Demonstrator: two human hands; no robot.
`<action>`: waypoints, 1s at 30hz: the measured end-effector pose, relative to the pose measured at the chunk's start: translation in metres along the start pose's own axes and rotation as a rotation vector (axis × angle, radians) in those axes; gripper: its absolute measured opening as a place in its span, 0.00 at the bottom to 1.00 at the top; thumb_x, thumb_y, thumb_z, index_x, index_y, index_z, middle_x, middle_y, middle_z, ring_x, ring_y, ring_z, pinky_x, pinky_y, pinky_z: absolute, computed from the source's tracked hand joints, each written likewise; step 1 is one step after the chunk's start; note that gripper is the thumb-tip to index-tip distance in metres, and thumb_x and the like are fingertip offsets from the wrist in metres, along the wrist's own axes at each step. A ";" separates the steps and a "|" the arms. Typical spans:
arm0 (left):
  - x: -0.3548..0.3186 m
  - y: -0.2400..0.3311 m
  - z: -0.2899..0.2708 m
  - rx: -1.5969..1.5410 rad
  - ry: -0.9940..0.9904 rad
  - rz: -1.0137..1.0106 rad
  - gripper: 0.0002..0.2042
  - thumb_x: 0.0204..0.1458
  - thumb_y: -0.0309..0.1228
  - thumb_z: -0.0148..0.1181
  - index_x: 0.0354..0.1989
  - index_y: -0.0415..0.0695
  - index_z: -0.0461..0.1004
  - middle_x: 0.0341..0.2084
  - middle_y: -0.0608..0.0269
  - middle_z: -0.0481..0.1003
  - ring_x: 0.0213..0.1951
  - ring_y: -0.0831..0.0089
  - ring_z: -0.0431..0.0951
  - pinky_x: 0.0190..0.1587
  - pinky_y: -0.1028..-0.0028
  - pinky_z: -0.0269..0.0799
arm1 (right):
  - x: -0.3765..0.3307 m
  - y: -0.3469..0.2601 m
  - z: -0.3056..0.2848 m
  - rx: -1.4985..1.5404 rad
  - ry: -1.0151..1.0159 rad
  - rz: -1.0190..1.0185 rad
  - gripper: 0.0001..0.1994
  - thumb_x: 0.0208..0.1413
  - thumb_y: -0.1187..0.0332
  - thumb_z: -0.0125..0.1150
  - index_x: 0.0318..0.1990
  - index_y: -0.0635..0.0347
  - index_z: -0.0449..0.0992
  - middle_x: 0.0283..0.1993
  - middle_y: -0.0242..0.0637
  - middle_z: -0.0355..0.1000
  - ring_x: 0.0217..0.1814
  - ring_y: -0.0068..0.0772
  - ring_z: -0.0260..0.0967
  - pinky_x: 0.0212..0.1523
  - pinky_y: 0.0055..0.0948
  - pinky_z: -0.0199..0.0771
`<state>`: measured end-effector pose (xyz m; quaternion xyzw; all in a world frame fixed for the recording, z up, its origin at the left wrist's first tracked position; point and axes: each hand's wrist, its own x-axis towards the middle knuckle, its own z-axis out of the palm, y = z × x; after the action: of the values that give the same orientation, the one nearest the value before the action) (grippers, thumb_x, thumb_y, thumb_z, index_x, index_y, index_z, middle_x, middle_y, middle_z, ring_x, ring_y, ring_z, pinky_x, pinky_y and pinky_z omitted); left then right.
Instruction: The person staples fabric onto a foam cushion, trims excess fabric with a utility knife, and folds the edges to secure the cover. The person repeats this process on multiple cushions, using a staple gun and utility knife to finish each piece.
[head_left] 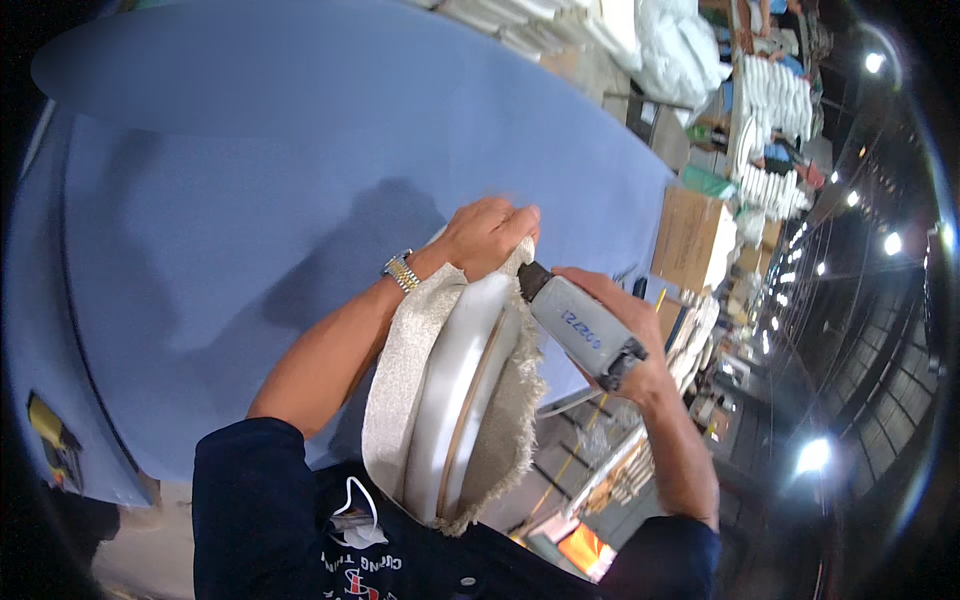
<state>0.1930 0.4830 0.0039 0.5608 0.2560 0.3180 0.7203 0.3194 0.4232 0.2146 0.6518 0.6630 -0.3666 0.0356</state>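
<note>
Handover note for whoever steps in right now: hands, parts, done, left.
Left hand: grips the beige fabric at the top edge of the seat pad, which stands on edge against the body over the blue table.
Right hand: holds the grey staple gun, nose at that top edge.
Done: fabric wrapped over the foam, frayed edge free along the right side.
Left: fastening, apparently; no staples visible.

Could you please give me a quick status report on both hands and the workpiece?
Left hand pinching fabric at cushion panel top edge. Right hand shut on grey power tool, nose at fabric edge. Nothing in the way.
</note>
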 end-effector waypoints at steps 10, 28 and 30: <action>-0.047 0.112 -0.021 -0.033 0.101 0.010 0.30 0.65 0.46 0.42 0.19 0.40 0.82 0.15 0.55 0.78 0.21 0.63 0.77 0.35 0.63 0.73 | -0.092 0.151 0.116 0.012 0.462 0.176 0.28 0.48 0.67 0.75 0.58 0.63 0.75 0.55 0.46 0.76 0.60 0.46 0.74 0.59 0.39 0.74; -0.170 0.224 0.112 0.522 0.337 0.322 0.29 0.68 0.43 0.43 0.21 0.37 0.82 0.17 0.56 0.78 0.24 0.66 0.74 0.38 0.69 0.70 | -0.159 0.000 0.108 0.644 0.727 -0.678 0.17 0.69 0.57 0.57 0.35 0.64 0.72 0.28 0.33 0.69 0.28 0.30 0.65 0.32 0.34 0.66; -0.174 0.234 0.125 0.487 0.244 0.360 0.29 0.68 0.42 0.43 0.21 0.36 0.82 0.17 0.56 0.78 0.24 0.67 0.73 0.38 0.70 0.69 | -0.156 0.009 0.121 0.827 0.645 -0.694 0.22 0.73 0.53 0.51 0.33 0.64 0.72 0.23 0.29 0.64 0.27 0.24 0.59 0.30 0.31 0.62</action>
<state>0.1277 0.3121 0.2636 0.7105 0.3057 0.4346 0.4614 0.2983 0.2268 0.2044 0.4365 0.6168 -0.3679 -0.5419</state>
